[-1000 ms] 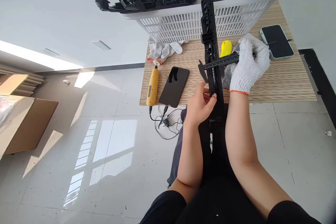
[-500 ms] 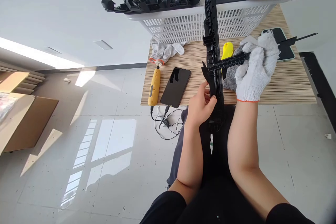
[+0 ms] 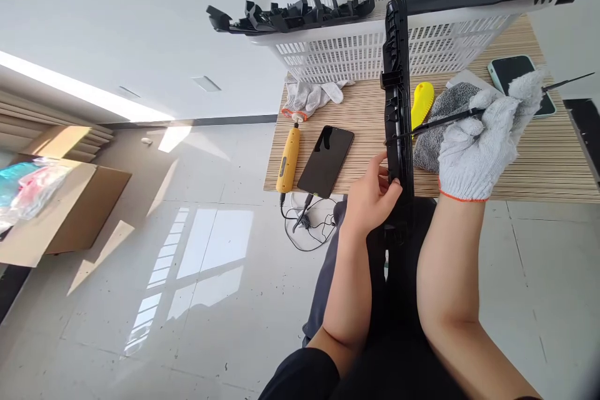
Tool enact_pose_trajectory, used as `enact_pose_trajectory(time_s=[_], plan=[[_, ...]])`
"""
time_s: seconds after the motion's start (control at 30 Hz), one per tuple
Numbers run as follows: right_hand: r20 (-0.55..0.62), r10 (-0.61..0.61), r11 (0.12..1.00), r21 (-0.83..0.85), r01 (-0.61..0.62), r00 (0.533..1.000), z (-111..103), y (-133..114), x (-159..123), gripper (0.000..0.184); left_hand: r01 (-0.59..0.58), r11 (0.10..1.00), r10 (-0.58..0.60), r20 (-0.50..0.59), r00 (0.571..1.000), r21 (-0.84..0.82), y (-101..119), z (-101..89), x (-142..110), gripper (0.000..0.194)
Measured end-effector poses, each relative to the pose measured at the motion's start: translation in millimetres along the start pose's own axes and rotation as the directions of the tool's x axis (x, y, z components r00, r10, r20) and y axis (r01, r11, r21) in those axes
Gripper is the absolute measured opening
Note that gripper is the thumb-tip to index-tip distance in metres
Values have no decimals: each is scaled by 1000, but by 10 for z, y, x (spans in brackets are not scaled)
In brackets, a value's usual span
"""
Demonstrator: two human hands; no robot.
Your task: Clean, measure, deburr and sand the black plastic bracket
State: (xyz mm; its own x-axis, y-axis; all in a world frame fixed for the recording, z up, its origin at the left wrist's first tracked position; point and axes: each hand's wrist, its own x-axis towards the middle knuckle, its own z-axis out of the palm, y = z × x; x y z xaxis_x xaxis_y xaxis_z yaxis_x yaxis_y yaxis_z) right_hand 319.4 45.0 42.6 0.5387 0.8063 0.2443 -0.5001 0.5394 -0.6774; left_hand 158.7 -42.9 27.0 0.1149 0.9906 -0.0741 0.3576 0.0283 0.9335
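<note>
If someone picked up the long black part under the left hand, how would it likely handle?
The long black part is probably fairly stiff, since it runs straight well past the left hand. Its thin, ribbed, hollow-looking form suggests plastic, so it may be light for its length. The small tabs along it could be fragile if knocked.

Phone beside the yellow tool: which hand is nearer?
Left. The left hand is just right of the phone, holding the black part; the gloved right hand is farther right, beyond that part, holding the black caliper.
</note>
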Motion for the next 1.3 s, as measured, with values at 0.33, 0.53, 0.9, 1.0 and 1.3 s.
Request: enact_pose_trajectory(time_s=[0.33, 0.53, 0.9, 1.0, 1.3], plan=[[0, -6, 1000, 28, 6, 1000, 93, 4, -58, 25, -6, 1000, 6, -11, 1000, -3, -12, 7, 2, 53], [46, 5, 991, 134, -12, 999, 113, 16, -55, 30, -17, 1000, 17, -22, 1000, -18, -21, 11, 0, 52], [-117, 148, 989, -7, -149, 982, 221, 94, -64, 16, 6, 995, -3, -31, 1000, 98, 15, -1, 2, 51], [-128, 48, 996, -71, -57, 991, 206, 108, -80, 15, -7, 997, 10, -34, 999, 79, 11, 7, 3, 50], [-146, -101, 973, -220, 67, 984, 218, 113, -93, 21, 1, 999, 1, -38, 999, 51, 1, 20, 14, 48]])
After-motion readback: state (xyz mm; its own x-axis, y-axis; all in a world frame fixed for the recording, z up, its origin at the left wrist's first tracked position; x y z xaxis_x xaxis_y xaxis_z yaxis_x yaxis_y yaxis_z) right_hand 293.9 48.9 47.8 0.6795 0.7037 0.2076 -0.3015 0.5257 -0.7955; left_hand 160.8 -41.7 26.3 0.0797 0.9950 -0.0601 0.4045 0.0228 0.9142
